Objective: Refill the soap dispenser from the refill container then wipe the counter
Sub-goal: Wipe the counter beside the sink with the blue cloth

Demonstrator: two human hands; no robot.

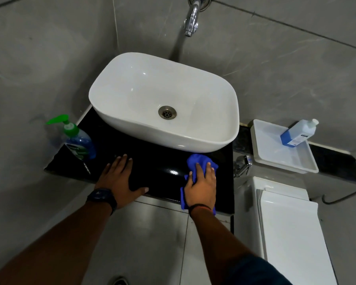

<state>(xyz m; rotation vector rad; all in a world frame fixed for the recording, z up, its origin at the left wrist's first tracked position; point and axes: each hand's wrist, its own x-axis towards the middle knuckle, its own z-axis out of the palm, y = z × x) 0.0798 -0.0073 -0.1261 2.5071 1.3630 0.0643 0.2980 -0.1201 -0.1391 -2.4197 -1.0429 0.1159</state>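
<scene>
A soap dispenser [76,138] with a green pump and blue liquid stands at the left end of the black counter [158,161]. The refill container [297,133], a clear bottle of blue liquid with a white cap, leans in a white tray [284,159] on the ledge to the right. My right hand [201,185] presses flat on a blue cloth [199,161] on the counter's right front part. My left hand [121,179] rests palm down on the counter's front edge, fingers spread, holding nothing.
A white basin [164,99] fills most of the counter, with a chrome tap [192,19] on the wall above it. A white toilet cistern [286,227] stands at the lower right, a small chrome valve [243,164] beside the counter. Grey tiles cover wall and floor.
</scene>
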